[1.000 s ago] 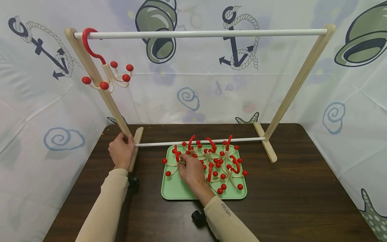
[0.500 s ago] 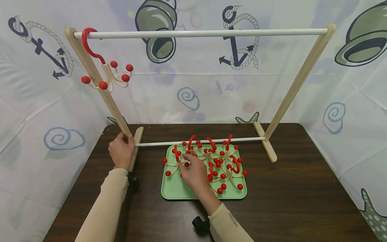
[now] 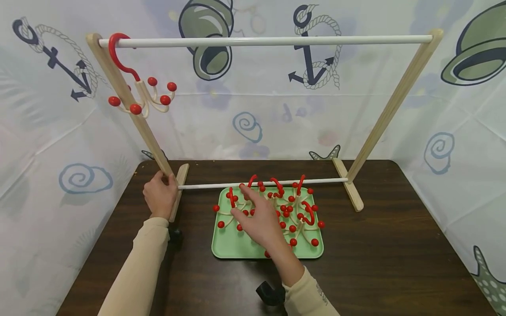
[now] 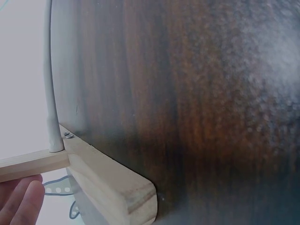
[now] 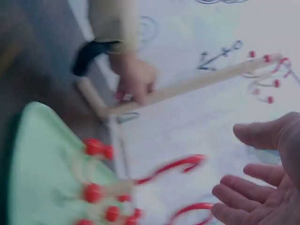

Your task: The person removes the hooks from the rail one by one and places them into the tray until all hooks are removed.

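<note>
My left hand [image 3: 160,196] grips the left wooden post [image 3: 147,136] of a frame near its foot. In the left wrist view, fingertips [image 4: 29,201] lie against the post's underside. My right hand [image 3: 261,221] hovers over a green tray [image 3: 229,249], thumb and fingers spread, holding nothing. In the right wrist view its fingers [image 5: 239,192] are straight, apart from a red hook [image 5: 171,168] on the nearest hanger. Several cream hangers with red hooks and red ball tips lie on the tray; my right hand hides some. Another such hanger [image 3: 141,92] hangs from the top rod's left end.
A white top rod [image 3: 269,41] spans the two posts. A lower white rod [image 3: 205,186] runs behind the tray between the wooden feet [image 3: 348,186]. The dark wooden table [image 3: 395,245] extends around the tray, with a printed curtain [image 3: 356,109] behind.
My right hand has drawn back from the leftmost hanger's stem and spread its fingers, shifting slightly right and covering the front hook. The left hand keeps its grip on the post.
</note>
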Available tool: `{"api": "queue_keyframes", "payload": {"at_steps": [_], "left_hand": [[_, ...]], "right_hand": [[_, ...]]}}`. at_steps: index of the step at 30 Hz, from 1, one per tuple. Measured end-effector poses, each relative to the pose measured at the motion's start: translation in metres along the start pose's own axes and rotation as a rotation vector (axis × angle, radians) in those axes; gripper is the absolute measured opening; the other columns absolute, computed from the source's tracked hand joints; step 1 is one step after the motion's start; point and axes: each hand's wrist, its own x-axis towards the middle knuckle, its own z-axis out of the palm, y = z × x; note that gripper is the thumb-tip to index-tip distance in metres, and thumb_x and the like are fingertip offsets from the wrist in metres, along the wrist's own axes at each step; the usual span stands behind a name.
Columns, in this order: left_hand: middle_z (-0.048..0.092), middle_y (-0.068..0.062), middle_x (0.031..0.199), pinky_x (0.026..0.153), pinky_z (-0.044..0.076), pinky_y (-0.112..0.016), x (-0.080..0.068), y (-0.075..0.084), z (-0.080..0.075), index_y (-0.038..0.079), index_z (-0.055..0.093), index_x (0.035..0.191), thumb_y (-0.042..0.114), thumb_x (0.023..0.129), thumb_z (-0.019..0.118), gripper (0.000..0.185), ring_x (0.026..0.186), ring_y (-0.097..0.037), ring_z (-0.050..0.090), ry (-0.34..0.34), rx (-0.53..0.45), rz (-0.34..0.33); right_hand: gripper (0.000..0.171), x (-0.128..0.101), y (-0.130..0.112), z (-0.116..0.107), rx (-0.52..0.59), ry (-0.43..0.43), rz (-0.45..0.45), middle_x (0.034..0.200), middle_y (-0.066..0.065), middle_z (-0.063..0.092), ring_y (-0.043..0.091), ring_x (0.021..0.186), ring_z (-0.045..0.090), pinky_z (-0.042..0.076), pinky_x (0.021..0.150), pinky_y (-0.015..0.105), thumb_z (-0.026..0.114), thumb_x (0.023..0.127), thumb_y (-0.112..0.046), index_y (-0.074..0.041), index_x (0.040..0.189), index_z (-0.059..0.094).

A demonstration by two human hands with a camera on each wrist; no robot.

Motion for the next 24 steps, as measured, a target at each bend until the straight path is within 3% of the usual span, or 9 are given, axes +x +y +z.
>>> {"api": "queue_keyframes", "payload": {"at_steps": [7, 10, 20, 24], "left_hand": [[0.069, -0.020, 0.081, 0.066, 0.046, -0.055, 0.001, 0.004, 0.001, -0.001, 0.070, 0.098, 0.024, 0.094, 0.062, 0.027, 0.071, -0.041, 0.064, -0.004, -0.001, -0.003], [0.069, -0.020, 0.080, 0.066, 0.046, -0.055, 0.000, 0.005, 0.002, -0.001, 0.070, 0.097, 0.024, 0.094, 0.062, 0.026, 0.071, -0.041, 0.063, -0.002, -0.001, 0.002], [0.068, -0.020, 0.078, 0.065, 0.046, -0.056, -0.002, 0.001, 0.003, -0.001, 0.069, 0.095, 0.023, 0.093, 0.062, 0.025, 0.069, -0.043, 0.063, 0.013, -0.001, 0.017], [0.069, -0.020, 0.079, 0.066, 0.046, -0.057, 0.000, -0.002, 0.003, 0.000, 0.069, 0.094, 0.025, 0.093, 0.062, 0.027, 0.070, -0.043, 0.063, 0.020, 0.005, 0.013]], "right_hand": [[0.055, 0.019, -0.030, -0.043, 0.066, 0.083, -0.158, 0.136, -0.004, 0.059, 0.009, 0.126, 0.052, 0.041, 0.102, 0.037, 0.072, 0.090, -0.020, -0.018, 0.142, 0.052], [0.054, 0.028, -0.040, -0.053, 0.067, 0.075, -0.229, 0.136, -0.002, 0.059, 0.008, 0.127, 0.051, 0.040, 0.103, 0.038, 0.071, 0.091, -0.020, -0.016, 0.142, 0.052], [0.053, 0.061, -0.072, -0.041, -0.112, -0.070, -0.374, 0.138, -0.004, 0.057, 0.007, 0.125, 0.050, 0.039, 0.103, 0.033, 0.068, 0.093, -0.028, -0.017, 0.142, 0.052], [0.050, 0.082, -0.090, -0.033, -0.162, -0.082, -0.443, 0.137, -0.003, 0.058, 0.008, 0.123, 0.053, 0.040, 0.101, 0.028, 0.067, 0.093, -0.029, -0.015, 0.140, 0.055]]}}
